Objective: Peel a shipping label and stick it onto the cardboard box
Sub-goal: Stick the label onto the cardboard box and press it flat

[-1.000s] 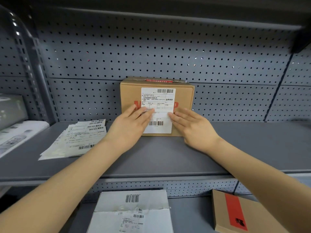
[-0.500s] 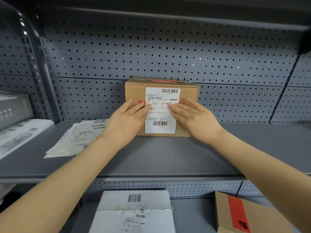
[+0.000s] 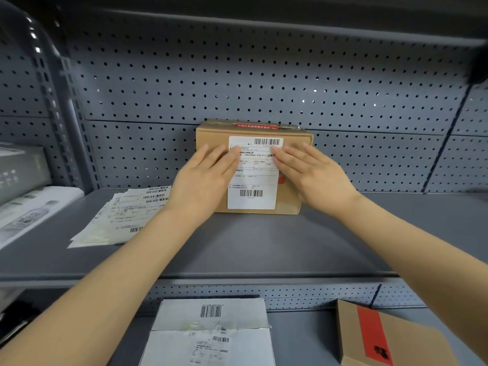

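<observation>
A brown cardboard box (image 3: 293, 196) stands on the grey shelf against the pegboard, red tape along its top. A white shipping label (image 3: 253, 180) with two barcodes lies flat on the box's front face. My left hand (image 3: 208, 178) rests flat on the box with its fingertips over the label's left edge. My right hand (image 3: 311, 175) lies flat too, fingertips on the label's right edge near the top. Both hands have straight fingers and hold nothing.
A fanned stack of label sheets (image 3: 124, 215) lies on the shelf (image 3: 264, 247) left of the box. White packages (image 3: 29, 212) sit at the far left. On the lower shelf lie a white parcel (image 3: 211, 334) and a brown box with red tape (image 3: 383, 339).
Both hands have slid upward along the label's sides, from its middle toward its upper part. The box and label stay in place; the view has shifted slightly.
</observation>
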A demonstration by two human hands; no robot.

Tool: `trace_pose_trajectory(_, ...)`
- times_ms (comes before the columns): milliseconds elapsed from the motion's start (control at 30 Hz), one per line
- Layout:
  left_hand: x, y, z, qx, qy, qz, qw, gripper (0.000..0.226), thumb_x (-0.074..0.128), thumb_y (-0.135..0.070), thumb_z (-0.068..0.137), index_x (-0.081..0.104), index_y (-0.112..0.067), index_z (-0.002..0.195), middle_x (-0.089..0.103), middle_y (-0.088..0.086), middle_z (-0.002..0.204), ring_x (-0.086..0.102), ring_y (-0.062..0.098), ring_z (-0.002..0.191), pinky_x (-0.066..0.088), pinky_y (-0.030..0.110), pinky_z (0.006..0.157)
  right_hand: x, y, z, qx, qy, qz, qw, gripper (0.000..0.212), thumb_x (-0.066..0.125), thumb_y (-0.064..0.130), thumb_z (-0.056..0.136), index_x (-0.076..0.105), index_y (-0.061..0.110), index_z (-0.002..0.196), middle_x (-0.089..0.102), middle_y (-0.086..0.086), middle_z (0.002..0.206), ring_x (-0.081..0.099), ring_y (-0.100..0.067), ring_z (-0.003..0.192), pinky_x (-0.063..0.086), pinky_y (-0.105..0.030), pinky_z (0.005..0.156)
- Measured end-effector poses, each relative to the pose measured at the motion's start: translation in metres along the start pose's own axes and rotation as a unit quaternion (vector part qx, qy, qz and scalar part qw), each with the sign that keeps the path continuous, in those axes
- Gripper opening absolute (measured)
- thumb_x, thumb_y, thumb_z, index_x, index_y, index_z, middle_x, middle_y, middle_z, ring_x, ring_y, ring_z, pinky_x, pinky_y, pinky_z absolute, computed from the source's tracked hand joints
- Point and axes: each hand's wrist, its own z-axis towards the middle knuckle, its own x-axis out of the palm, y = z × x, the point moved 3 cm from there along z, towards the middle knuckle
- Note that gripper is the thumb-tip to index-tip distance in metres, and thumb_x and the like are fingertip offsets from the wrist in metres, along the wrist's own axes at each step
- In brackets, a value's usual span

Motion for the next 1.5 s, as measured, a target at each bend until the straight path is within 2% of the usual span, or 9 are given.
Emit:
trace_pose_trajectory(233,-0.005,-0.011,0.011,-0.013,0.026,-0.024,0.999,0.07,0.032,-0.013,0.094,-0.009,-0.012,0.151,-0.01,0.002,0.161,0.0,0.018,0.148,0.002,0.037,0.118,0.001,0.011,0.003,0.025,-0.005,0.009,1.0,0.066,0.056,-0.002,0.068,0.052,0.005,0.134,0.051,-0.011,0.142,0.053,-0.029,0.126,0.029,-0.043,0.109)
trace_pose_trajectory(433,0.007,0.01,-0.018,-0.025,0.029,-0.069,0.997,0.077,0.04,0.002,0.085,0.003,-0.013,0.15,0.003,0.001,0.161,0.013,0.019,0.147,0.001,0.036,0.117,0.0,-0.001,-0.026,0.033,0.025,0.007,0.999,0.067,0.058,-0.001,0.062,0.055,0.0,0.129,0.054,-0.015,0.138,0.056,-0.032,0.122,0.027,-0.042,0.113)
trace_pose_trajectory(533,0.008,-0.001,-0.021,0.096,0.011,-0.064,0.993,0.072,0.053,0.004,0.064,0.051,-0.008,0.135,0.052,0.008,0.141,0.053,0.024,0.127,0.026,0.041,0.111,0.005,0.016,-0.029,-0.067,0.033,0.025,0.997,0.056,0.035,0.004,0.077,0.057,0.003,0.128,0.056,-0.012,0.136,0.055,-0.029,0.124,0.01,-0.035,0.114)
trace_pose_trajectory(600,0.011,-0.009,-0.023,0.194,0.008,-0.052,0.98,0.06,0.066,0.0,0.059,0.068,-0.01,0.118,0.066,0.005,0.126,0.063,0.021,0.114,0.043,0.042,0.101,0.013,0.027,-0.027,-0.131,0.058,0.018,0.989,0.051,0.031,0.008,0.085,0.057,0.008,0.129,0.056,-0.007,0.137,0.054,-0.025,0.126,0.012,-0.035,0.114)
trace_pose_trajectory(667,0.007,-0.014,-0.021,0.227,0.046,-0.032,0.972,0.057,0.071,-0.01,0.068,0.063,-0.014,0.125,0.058,0.002,0.136,0.057,0.017,0.122,0.038,0.039,0.106,0.02,0.033,-0.022,-0.155,0.069,0.003,0.986,0.049,0.036,0.011,0.086,0.056,0.011,0.13,0.056,-0.003,0.138,0.053,-0.022,0.127,0.022,-0.038,0.112)
trace_pose_trajectory(800,0.017,-0.008,-0.023,0.206,0.15,-0.015,0.967,0.063,0.03,-0.005,0.096,0.006,-0.018,0.152,-0.005,-0.006,0.16,0.004,0.012,0.147,-0.004,0.036,0.117,0.024,0.027,-0.022,-0.138,0.082,0.003,0.987,0.048,0.051,0.01,0.082,0.057,0.013,0.13,0.055,-0.001,0.139,0.056,-0.021,0.124,0.035,-0.042,0.109)
trace_pose_trajectory(1033,0.018,0.0,-0.039,0.211,0.17,0.021,0.962,0.06,0.023,-0.004,0.099,-0.004,-0.015,0.151,-0.016,-0.001,0.159,-0.008,0.018,0.147,-0.017,0.036,0.108,0.019,0.02,-0.035,-0.147,0.1,-0.018,0.984,0.052,0.029,0.011,0.085,0.061,0.014,0.126,0.059,0.0,0.134,0.059,-0.019,0.12,0.039,-0.042,0.106)
trace_pose_trajectory(1267,0.023,-0.018,-0.025,0.252,0.197,0.05,0.946,0.057,0.024,-0.017,0.102,-0.002,-0.019,0.152,-0.016,0.0,0.16,-0.007,0.018,0.148,-0.009,0.039,0.116,0.03,0.04,-0.023,-0.202,0.072,-0.061,0.975,0.05,0.069,0.022,0.077,0.061,0.02,0.126,0.059,0.01,0.134,0.057,-0.014,0.122,0.027,-0.037,0.11)
trace_pose_trajectory(1500,0.023,-0.011,-0.037,0.245,0.214,0.088,0.941,0.061,0.031,-0.012,0.101,-0.001,-0.017,0.152,-0.015,0.001,0.16,-0.005,0.018,0.148,-0.01,0.041,0.115,0.027,0.025,-0.048,-0.17,0.1,-0.042,0.98,0.053,0.073,0.016,0.072,0.063,0.017,0.124,0.059,0.006,0.134,0.059,-0.016,0.12,0.035,-0.041,0.107)
